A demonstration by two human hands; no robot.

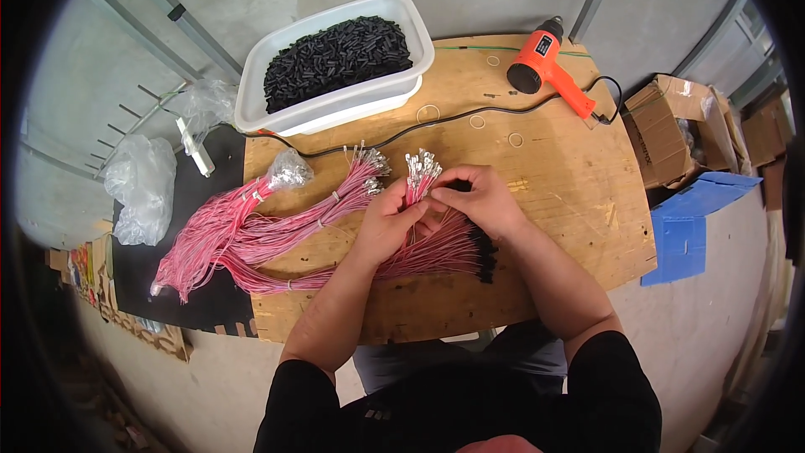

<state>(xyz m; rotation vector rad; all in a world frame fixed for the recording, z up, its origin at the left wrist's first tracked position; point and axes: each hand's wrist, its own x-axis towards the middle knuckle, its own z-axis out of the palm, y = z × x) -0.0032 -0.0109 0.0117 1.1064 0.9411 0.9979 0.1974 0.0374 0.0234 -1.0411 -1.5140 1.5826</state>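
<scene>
The bundle (418,193) is over the middle of the desk (579,210), metal tips (425,165) pointing far, with the fingers of the left hand (387,222) clamped round it and those of the right hand (485,201) together at its right side, though whether they pinch anything I cannot tell. A slackened left grip could let it slide apart and leave the tips uneven, while a sideways pull could tangle the black ends (486,257) just on the near side of the right hand. Farther out, a snag on the cord (453,117) could drag the heat gun (537,65) at the far right
</scene>
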